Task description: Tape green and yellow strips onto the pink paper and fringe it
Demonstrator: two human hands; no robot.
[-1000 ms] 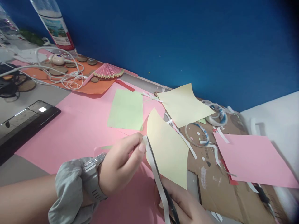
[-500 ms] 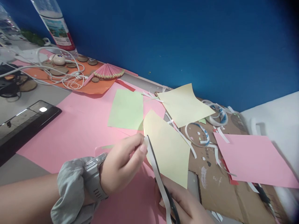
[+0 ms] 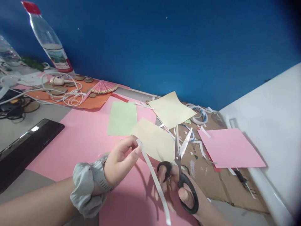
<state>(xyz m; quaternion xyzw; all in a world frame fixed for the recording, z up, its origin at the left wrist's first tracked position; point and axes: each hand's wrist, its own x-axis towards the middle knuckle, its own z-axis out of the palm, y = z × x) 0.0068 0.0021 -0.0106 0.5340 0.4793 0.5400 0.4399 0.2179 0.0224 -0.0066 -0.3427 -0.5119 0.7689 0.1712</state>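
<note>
My left hand (image 3: pixel 123 157) pinches the upper end of a narrow white strip (image 3: pixel 154 179), which hangs down toward the lower middle. My right hand (image 3: pixel 172 182) has thumb and fingers through the black handles of a pair of scissors (image 3: pixel 178 155). The scissor blades are spread apart and point away from me, clear of the strip. Behind the hands lie a pale yellow sheet (image 3: pixel 155 141) and a light green sheet (image 3: pixel 122 119), over a large pink sheet (image 3: pixel 84 135). A second pale yellow sheet (image 3: pixel 171 110) is farther back.
To the right, a pink sheet (image 3: pixel 231 147) and tape rolls (image 3: pixel 199 116) rest on brown cardboard (image 3: pixel 211 185). A black-handled tool (image 3: pixel 241 176) lies near the white wall. At left are a bottle (image 3: pixel 50 40), cables (image 3: pixel 75 91), a pink paper fan (image 3: pixel 104 87) and a dark glossy device (image 3: pixel 30 141).
The scissors have opened and moved right, away from the white strip. My right hand now shows more fully, with its fingers spread. My view has tilted up and turned slightly right.
</note>
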